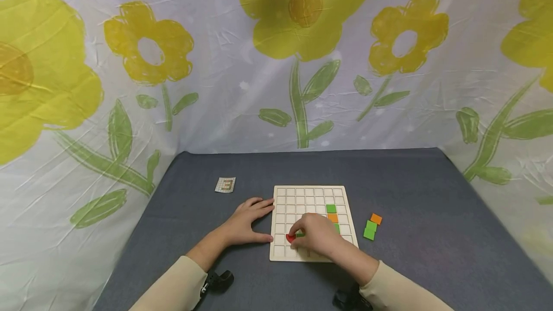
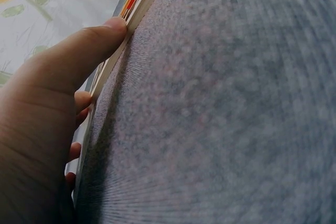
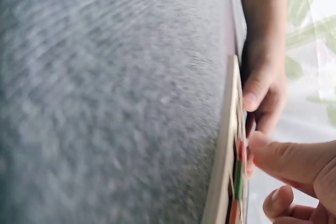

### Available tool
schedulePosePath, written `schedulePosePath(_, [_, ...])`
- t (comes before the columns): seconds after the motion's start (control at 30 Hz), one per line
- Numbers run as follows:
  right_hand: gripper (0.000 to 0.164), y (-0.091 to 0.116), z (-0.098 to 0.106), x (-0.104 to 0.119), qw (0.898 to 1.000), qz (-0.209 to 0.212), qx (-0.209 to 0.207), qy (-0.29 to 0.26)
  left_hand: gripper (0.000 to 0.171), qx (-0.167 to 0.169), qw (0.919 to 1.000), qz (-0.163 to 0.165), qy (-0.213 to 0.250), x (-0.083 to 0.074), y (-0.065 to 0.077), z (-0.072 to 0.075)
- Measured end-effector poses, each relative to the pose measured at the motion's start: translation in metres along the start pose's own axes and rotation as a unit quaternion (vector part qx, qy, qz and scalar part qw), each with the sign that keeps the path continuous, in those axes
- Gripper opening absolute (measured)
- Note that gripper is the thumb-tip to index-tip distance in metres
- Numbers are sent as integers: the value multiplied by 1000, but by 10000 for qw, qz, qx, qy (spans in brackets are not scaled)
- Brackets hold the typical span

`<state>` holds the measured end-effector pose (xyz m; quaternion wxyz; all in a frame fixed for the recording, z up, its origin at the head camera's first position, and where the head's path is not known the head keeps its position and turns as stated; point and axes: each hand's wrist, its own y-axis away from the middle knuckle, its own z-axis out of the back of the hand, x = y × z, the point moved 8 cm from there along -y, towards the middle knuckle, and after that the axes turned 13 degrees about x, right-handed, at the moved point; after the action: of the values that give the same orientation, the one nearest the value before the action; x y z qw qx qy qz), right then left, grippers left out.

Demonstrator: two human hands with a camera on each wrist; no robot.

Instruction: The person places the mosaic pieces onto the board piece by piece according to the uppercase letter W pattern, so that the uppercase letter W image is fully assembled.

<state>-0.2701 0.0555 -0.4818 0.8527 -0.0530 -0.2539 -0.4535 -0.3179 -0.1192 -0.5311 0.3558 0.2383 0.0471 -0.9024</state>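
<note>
A pale wooden grid board point(image 1: 280, 206) lies on the dark cloth. My left hand point(image 1: 248, 224) rests along its left edge, fingers spread and thumb tip against the side; the left wrist view shows that thumb point(image 2: 100, 38) on the board's rim. Over the lower left of the grid, my right hand point(image 1: 318, 234) holds a small red piece with a curved edge point(image 1: 290, 238) between thumb and forefinger, down at the board. Beside it a green piece point(image 1: 300, 233) is partly covered by the hand. Up the right side of the grid sit a green square point(image 1: 330, 208), an orange square point(image 1: 332, 217) and another green one point(image 1: 337, 227).
Right of the board lie a loose orange square point(image 1: 376, 219) and two green squares point(image 1: 370, 229) touching each other. A small printed card point(image 1: 225, 185) lies at the back left. Behind the table hangs a flower-patterned curtain point(image 1: 224, 85).
</note>
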Motion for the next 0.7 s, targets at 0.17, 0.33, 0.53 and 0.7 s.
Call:
schedulePosePath(0.17, [10, 10, 7, -10, 9989, -136, 37, -438, 92, 13, 10000, 16, -5, 0, 1, 0])
schedulePosePath(0.33, [10, 26, 16, -22, 9972, -161, -91, -725, 92, 19, 10000, -13, 8, -1, 1, 0])
schedulePosePath(0.53, [9, 45, 23, -40, 9955, -45, -249, -913, 92, 35, 10000, -8, 39, -1, 1, 0])
schedulePosePath(0.7, [10, 62, 32, -54, 9936, -5, -459, -1029, 92, 18, 10000, -24, 30, -1, 0, 0])
